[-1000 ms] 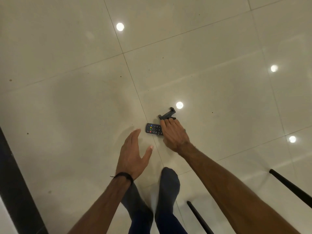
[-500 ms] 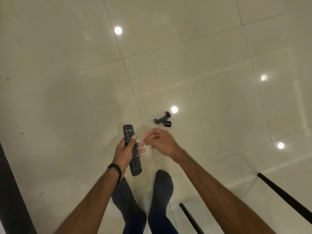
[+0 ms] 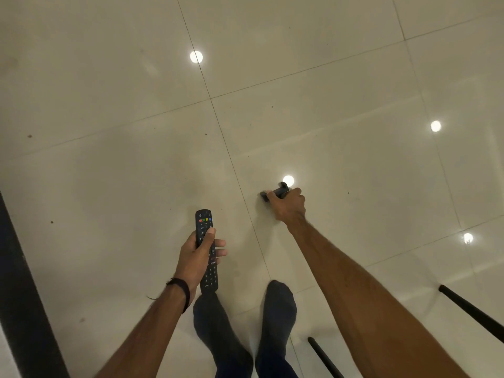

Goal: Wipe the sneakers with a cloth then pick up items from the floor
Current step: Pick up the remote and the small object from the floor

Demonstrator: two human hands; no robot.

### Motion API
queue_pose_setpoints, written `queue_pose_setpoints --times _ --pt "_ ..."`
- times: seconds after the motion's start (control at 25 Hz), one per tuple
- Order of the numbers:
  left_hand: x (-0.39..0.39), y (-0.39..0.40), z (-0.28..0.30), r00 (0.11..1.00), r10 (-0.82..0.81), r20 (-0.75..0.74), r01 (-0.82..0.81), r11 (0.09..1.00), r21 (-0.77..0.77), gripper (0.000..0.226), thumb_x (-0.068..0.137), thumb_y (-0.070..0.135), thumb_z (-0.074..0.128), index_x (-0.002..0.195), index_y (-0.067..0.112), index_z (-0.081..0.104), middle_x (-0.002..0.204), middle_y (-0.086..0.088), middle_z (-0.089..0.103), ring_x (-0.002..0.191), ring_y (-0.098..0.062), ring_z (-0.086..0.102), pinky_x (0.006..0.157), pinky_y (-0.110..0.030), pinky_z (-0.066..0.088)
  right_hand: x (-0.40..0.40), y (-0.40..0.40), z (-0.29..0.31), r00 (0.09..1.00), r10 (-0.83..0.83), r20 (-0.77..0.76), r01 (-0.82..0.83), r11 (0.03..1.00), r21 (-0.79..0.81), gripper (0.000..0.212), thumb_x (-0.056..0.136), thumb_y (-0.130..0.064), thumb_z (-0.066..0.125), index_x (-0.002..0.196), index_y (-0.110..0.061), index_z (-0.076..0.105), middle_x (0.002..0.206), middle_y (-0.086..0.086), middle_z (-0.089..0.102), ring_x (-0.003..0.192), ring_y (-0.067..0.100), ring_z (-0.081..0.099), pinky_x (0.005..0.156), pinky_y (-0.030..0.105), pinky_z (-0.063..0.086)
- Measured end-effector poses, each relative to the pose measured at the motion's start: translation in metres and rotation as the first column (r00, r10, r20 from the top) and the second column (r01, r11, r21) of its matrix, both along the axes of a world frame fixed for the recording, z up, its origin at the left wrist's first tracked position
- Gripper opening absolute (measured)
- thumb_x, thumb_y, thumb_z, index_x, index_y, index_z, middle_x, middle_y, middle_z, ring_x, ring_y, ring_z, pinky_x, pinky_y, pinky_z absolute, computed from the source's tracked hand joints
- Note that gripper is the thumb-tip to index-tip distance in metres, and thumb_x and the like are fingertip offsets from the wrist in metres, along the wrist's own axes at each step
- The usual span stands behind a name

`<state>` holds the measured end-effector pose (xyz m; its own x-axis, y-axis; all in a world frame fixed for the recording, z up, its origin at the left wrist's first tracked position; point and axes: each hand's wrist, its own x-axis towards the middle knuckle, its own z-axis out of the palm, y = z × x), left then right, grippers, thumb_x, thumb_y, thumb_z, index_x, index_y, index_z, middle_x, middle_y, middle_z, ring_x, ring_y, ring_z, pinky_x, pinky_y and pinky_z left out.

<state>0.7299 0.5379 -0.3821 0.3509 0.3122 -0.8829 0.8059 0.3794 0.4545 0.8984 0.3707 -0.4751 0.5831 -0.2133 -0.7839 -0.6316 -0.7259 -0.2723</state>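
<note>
A black remote (image 3: 206, 249) was held up off the floor (image 3: 354, 148) in the closed left hand (image 3: 195, 259). The right hand (image 3: 287, 204) was curled around a small dark clamp (image 3: 276, 192) near a tile line. Whether the clamp was lifted cannot be told.

Bare forearms; black wristband (image 3: 183, 291) on left wrist; dark socks (image 3: 278, 309).

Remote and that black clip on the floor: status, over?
Left hand holds remote. Right hand closing on black clip, on floor. Nothing blocking.
</note>
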Motion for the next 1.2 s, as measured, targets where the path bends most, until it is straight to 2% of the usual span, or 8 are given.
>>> queue_pose_setpoints --times 0.16,0.28,0.4,0.52,0.6,0.8,0.96,1.2 --pt "0.005 0.005 0.002 1.0 0.013 0.017 -0.013 1.0 0.018 0.031 0.101 0.037 0.054 0.123 0.016 0.061 0.099 -0.007 0.076 0.086 -0.02 0.074 0.083 -0.037 0.058 -0.002 0.0 -0.007 0.996 0.087 -0.017 -0.086 0.996 0.038 0.041 0.072 -0.038 0.08 0.099 -0.012 0.064 0.113 0.009 0.059 0.085 0.022 0.064 0.06 0.023 0.049" --pt "0.013 0.004 0.009 0.999 0.03 0.039 -0.031 0.999 0.033 0.03 0.102 0.037 0.054 0.123 0.017 0.061 0.1 -0.007 0.076 0.087 -0.02 0.074 0.088 -0.04 0.057 -0.009 -0.003 0.012 1.0 -0.018 0.008 0.017 0.986 0.168 0.019 0.071 -0.016 0.079 0.081 -0.009 0.064 0.092 0.01 0.067 0.073 0.018 0.068 0.062 0.026 0.059" --pt "0.016 0.0 0.025 0.999 0.041 0.014 -0.042 0.998 0.036 0.029 0.101 0.039 0.054 0.122 0.02 0.062 0.099 -0.004 0.076 0.087 -0.019 0.074 0.093 -0.045 0.055 -0.019 -0.005 0.054 0.997 -0.079 -0.025 0.083 0.953 0.292 0.011 0.085 -0.012 0.07 0.09 -0.005 0.064 0.079 0.002 0.067 0.065 0.005 0.063 0.052 0.009 0.047" --pt "0.024 -0.008 0.065 0.998 0.061 -0.001 -0.061 0.998 0.026 0.03 0.101 0.039 0.055 0.121 0.019 0.062 0.099 -0.004 0.076 0.085 -0.018 0.074 0.092 -0.043 0.055 -0.024 -0.009 0.11 0.982 -0.122 -0.141 0.171 0.896 0.41 0.016 0.091 -0.019 0.063 0.1 -0.007 0.064 0.092 0.002 0.069 0.082 0.009 0.066 0.068 0.019 0.047" --pt "0.035 -0.012 0.115 0.997 0.077 0.008 -0.077 0.997 0.015 0.029 0.101 0.038 0.055 0.121 0.018 0.062 0.099 -0.005 0.076 0.085 -0.018 0.074 0.087 -0.039 0.056 -0.02 -0.013 0.16 0.978 -0.103 -0.182 0.179 0.863 0.473 0.016 0.09 -0.021 0.063 0.1 -0.009 0.066 0.101 0.004 0.071 0.095 0.018 0.065 0.078 0.03 0.049" --pt "0.072 -0.01 0.25 0.993 0.095 0.073 -0.092 0.995 -0.045 0.032 0.098 0.036 0.061 0.123 0.015 0.061 0.099 -0.008 0.077 0.088 -0.024 0.075 0.081 -0.037 0.057 0.005 -0.02 0.32 0.983 -0.131 -0.129 0.182 0.787 0.59 0.004 0.094 -0.012 0.056 0.094 -0.01 0.06 0.094 0.007 0.067 0.08 0.015 0.063 0.072 0.03 0.047" --pt "0.103 -0.023 0.396 0.986 0.053 0.155 -0.027 0.985 -0.168 0.042 0.097 0.043 0.059 0.127 0.013 0.058 0.103 -0.01 0.075 0.086 -0.024 0.072 0.078 -0.035 0.056 0.024 -0.033 0.469 0.971 -0.195 -0.138 0.237 0.701 0.673 0.011 0.098 -0.01 0.049 0.102 -0.006 0.058 0.091 0.011 0.064 0.092 0.024 0.065 0.076 0.031 0.053" --pt "0.124 -0.062 0.573 0.969 -0.057 0.241 0.123 0.956 -0.266 0.068 0.092 0.068 0.045 0.125 0.011 0.059 0.101 -0.01 0.072 0.083 -0.022 0.068 0.078 -0.036 0.054 0.02 -0.059 0.64 0.965 -0.255 -0.066 0.215 0.619 0.755 0.011 0.096 -0.022 0.065 0.094 -0.011 0.066 0.089 0.007 0.069 0.09 0.024 0.068 0.075 0.031 0.054"
